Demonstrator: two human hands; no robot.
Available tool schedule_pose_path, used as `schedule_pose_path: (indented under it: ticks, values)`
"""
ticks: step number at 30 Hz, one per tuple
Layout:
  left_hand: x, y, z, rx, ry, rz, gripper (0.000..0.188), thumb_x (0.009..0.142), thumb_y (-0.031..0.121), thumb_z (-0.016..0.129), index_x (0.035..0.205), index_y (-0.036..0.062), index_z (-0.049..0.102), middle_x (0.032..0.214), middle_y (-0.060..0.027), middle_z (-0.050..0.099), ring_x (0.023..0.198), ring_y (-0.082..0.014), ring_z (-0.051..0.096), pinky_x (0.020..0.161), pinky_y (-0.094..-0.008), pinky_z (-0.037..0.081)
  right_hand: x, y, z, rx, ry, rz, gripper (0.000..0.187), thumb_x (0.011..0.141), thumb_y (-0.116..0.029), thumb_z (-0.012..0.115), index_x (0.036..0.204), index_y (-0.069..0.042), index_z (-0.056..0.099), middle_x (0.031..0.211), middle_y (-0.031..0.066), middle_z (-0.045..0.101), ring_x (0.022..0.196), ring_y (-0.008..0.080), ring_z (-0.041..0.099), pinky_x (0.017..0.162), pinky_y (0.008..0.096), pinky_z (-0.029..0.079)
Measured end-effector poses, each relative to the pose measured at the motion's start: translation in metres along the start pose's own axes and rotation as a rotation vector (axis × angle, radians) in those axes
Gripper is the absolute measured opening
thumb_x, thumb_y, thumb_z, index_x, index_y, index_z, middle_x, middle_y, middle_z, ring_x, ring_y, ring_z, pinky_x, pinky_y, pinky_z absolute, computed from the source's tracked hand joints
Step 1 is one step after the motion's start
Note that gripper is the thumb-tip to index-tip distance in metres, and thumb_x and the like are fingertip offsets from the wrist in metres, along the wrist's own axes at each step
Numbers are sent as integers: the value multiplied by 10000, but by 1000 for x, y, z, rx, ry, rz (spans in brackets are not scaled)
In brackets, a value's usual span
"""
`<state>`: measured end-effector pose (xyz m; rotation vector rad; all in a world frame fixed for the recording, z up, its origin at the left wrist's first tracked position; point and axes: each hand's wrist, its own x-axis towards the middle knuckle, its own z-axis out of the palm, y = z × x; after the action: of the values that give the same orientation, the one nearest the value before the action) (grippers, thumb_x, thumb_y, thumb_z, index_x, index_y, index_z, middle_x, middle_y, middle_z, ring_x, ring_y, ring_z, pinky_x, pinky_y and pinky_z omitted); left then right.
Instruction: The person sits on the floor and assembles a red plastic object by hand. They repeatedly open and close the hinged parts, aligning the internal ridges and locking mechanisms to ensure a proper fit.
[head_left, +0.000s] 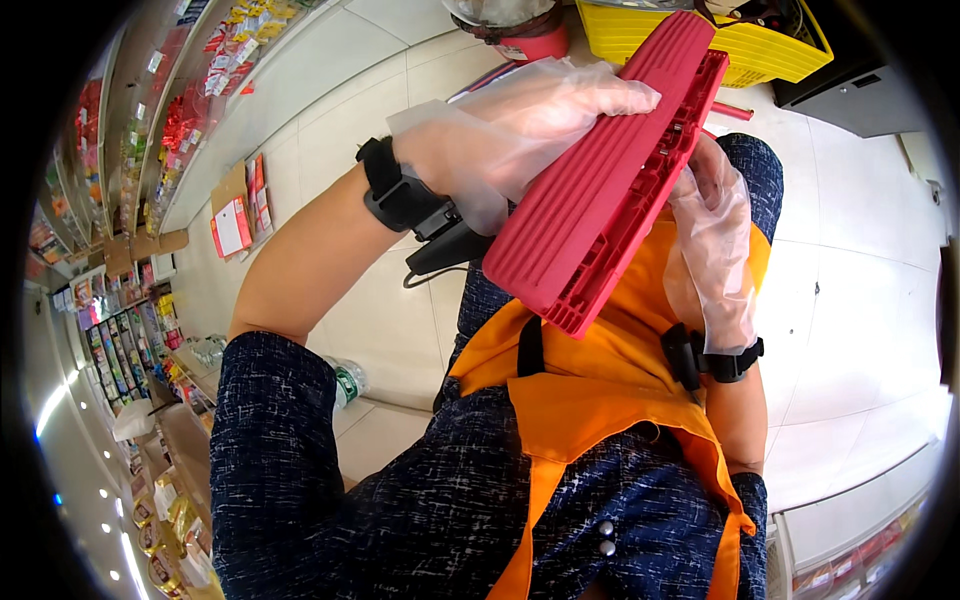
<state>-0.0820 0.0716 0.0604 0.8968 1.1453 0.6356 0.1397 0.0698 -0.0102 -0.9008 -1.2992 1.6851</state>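
A long red plastic piece (590,200) with a ribbed face lies slanted across my lap, its far end pointing up and right. A slotted inner edge shows along its right side; I cannot make out what it belongs to. My left hand (550,115), in a loose clear plastic glove, holds it from the left, with fingers over the ribbed face near the far end. From the right, my right hand (715,205), gloved the same way, has its curled fingers at the slotted edge. Part of those fingers is hidden behind the piece.
A yellow basket (765,70) and a red bucket (535,45) stand beyond my hands. Left on the tiled floor are a cardboard box (230,215) with red packets and a clear bottle (348,382). Stocked shelves (165,110) line the left; a grey cabinet (850,95) stands far right.
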Motion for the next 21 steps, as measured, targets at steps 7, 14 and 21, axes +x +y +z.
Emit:
schedule_pose_path:
  ticks: [7, 14, 21]
  values:
    - [0, -12, -5, 455, -109, 402, 410, 1041, 314, 656, 1340, 39, 599, 1112, -116, 749, 891, -166, 760, 809, -305, 652, -3, 3, -8, -17, -17, 30, 510, 1037, -313, 697, 1432, -15, 574, 1270, 81, 685, 1078, 145, 668, 916, 275, 553]
    - [5, -21, -3, 599, -112, 556, 453, 1039, 293, 663, 1402, 56, 535, 1156, -119, 725, 930, -162, 753, 829, -305, 653, -2, 6, -6, -42, 27, 2, 475, 1044, -271, 684, 1422, -6, 577, 1270, 95, 689, 1129, 153, 657, 959, 282, 535]
    - [4, -19, -2, 495, -77, 560, 513, 1036, 273, 671, 1465, 73, 472, 1201, -122, 700, 970, -157, 747, 849, -306, 654, -2, 7, -10, -97, 24, 26, 465, 1040, -244, 690, 1425, -7, 578, 1261, 97, 693, 1127, 158, 660, 969, 284, 533]
